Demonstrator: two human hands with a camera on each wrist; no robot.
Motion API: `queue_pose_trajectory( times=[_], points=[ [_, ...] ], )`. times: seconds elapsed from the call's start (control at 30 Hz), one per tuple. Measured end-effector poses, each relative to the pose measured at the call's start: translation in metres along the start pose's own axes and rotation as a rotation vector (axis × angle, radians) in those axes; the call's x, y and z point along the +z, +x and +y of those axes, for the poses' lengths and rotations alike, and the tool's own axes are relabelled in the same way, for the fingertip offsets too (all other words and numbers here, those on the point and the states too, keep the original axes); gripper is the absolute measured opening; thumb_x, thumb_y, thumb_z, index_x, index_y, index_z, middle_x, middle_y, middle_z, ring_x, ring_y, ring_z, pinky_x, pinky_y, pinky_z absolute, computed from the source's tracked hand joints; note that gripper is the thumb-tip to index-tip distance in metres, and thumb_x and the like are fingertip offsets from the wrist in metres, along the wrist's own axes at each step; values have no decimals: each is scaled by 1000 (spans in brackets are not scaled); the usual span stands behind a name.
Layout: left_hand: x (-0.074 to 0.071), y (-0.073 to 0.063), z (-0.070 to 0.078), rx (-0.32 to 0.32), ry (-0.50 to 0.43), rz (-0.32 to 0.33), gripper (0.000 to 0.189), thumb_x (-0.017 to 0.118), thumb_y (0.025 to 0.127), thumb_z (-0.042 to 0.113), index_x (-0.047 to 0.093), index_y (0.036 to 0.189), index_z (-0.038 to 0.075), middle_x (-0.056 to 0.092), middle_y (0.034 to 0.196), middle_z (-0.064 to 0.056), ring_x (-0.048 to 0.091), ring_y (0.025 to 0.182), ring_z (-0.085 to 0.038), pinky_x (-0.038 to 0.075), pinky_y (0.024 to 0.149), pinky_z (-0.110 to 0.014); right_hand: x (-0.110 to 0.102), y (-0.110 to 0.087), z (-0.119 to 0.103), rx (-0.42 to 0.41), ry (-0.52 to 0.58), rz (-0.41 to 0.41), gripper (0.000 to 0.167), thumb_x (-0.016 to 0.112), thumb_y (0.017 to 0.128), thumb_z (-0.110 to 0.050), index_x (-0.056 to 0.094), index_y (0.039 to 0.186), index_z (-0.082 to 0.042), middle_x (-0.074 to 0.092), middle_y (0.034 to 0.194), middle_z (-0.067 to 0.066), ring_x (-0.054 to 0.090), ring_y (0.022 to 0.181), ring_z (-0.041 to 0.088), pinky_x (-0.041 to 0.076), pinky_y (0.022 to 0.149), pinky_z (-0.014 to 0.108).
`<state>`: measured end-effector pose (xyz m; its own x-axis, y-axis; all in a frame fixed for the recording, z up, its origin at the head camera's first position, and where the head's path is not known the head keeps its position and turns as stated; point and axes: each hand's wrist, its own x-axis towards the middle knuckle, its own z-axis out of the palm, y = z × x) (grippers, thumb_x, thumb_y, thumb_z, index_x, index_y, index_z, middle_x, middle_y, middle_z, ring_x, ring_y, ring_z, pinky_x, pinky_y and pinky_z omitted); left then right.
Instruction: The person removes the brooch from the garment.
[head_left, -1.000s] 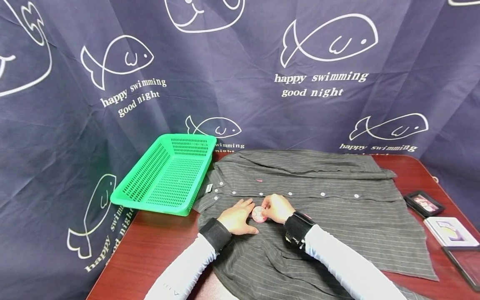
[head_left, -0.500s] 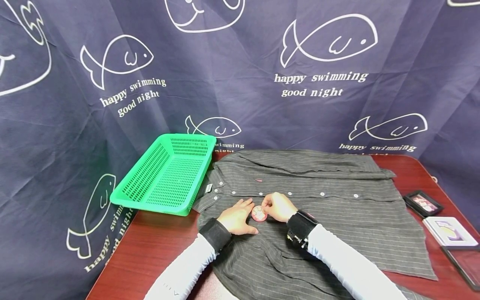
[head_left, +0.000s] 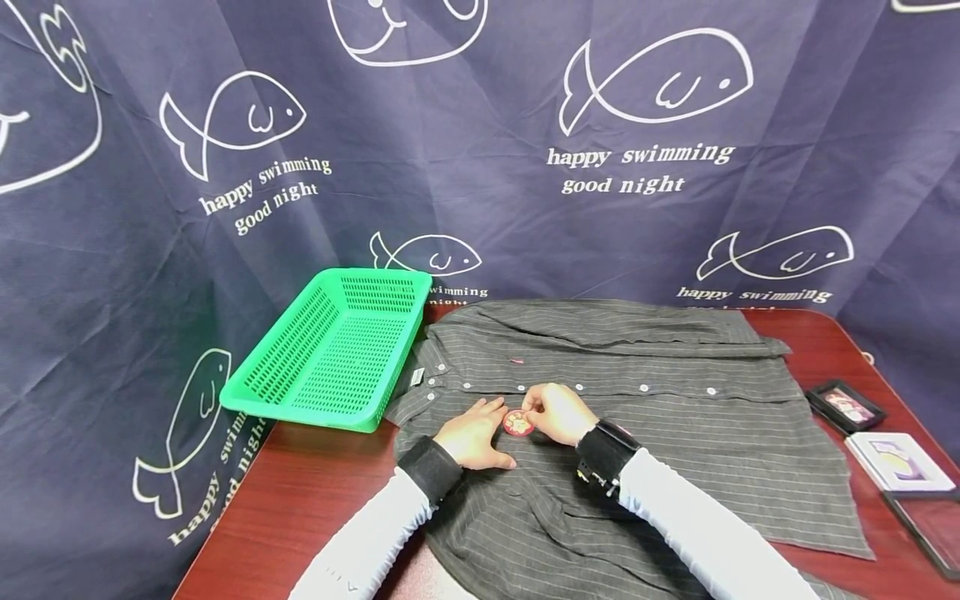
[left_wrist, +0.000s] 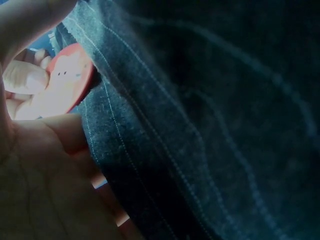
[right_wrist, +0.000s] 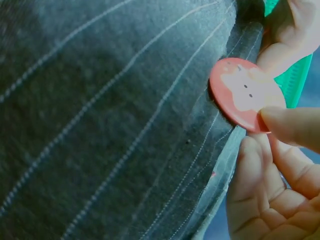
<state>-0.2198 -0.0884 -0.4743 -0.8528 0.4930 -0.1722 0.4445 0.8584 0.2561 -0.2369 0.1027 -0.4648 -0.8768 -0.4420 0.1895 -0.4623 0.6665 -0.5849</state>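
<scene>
A dark grey pinstriped shirt (head_left: 675, 433) lies spread over the table, with a row of white buttons. My right hand (head_left: 558, 414) pinches the rim of a round red pin badge (head_left: 517, 422) with a pale cartoon on its face. Against the cloth, the badge stands tilted in the right wrist view, the thumb (right_wrist: 295, 125) on its front. My left hand (head_left: 472, 437) rests on the shirt just left of the badge, fingers extended and thumb apart. In the left wrist view cloth fills most of the picture, and the badge's back and any pin are hidden.
A green plastic basket (head_left: 375, 417) stands at the left, beside the shirt collar. Along the right table edge lie a black-framed picture (head_left: 847, 407), a white-framed picture (head_left: 900, 462) and a dark flat frame (head_left: 930, 529). A printed curtain (head_left: 465, 167) hangs behind.
The badge has tilted slightly, so its face now looks redder with less glare. My right hand has shifted a little to the right at the wrist; the left hand stays put.
</scene>
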Motion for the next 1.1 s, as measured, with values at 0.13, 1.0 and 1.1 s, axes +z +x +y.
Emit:
queue_pose_trajectory(
  times=[0.13,1.0,1.1],
  points=[
    [0,0,0,-5,-6,-3,85,77,76,47,47,145,8,40,155,-8,36,144,-34,39,112,-45,0,0,0,-20,-29,8,11,70,77,-5,64,73,-12,60,65,-6,47,58,4,38,55,21],
    [-1,0,0,-7,8,-17,87,75,78,48,43,147,6,38,157,-9,34,145,-33,36,115,-42,4,-12,-1,-198,-153,-5,17,73,76,-7,58,76,-15,53,73,-7,47,63,3,39,58,20],
    [-1,1,0,-6,10,-16,86,75,78,48,44,147,6,38,156,-9,34,145,-33,36,115,-43,5,-13,0,-223,-155,-2,18,73,74,-6,58,75,-16,53,72,-7,47,64,3,40,59,20]
  ],
)
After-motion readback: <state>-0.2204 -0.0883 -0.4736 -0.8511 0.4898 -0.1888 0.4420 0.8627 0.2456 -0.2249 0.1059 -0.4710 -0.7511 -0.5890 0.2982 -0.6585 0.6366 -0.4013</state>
